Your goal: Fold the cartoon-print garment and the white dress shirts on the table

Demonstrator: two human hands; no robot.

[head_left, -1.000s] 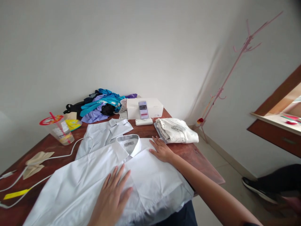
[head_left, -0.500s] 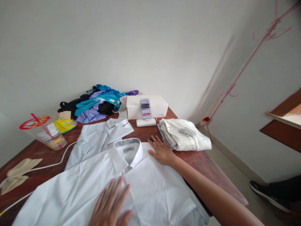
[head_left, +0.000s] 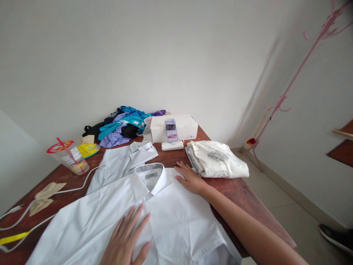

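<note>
Both hands lie flat, fingers extended and slightly spread, pressing on a white dress shirt (head_left: 165, 221) without pinching or gripping any fabric. The left hand (head_left: 125, 239) rests palm-down on the shirt front below the collar, close to the near edge of the table (head_left: 242, 195); the right hand (head_left: 190, 178) rests palm-down on the shirt's shoulder area, just beside the collar (head_left: 151, 176), with the forearm running back toward the near right corner. The shirt is spread face-up over the near half of the table, collar toward the far side, its lower part hanging over the near edge. Just beyond the collar lies a second pale shirt (head_left: 121, 160), partly overlapped by the first. A folded white printed garment (head_left: 217, 159) sits at the right edge of the table, just beside the right hand's fingertips. Behind it, toward the far right corner, stand a white box (head_left: 176, 127) and, in front of it, a small white charger block (head_left: 172, 145). A heap of blue, purple and black clothes (head_left: 124, 125) occupies the far edge. Along the left edge stand a plastic cup with a red straw (head_left: 68, 156), a yellow packet (head_left: 88, 149), beige folded paper (head_left: 45, 195) and a white cable (head_left: 68, 189). A pink coat stand (head_left: 289, 88) rises by the wall at right.
</note>
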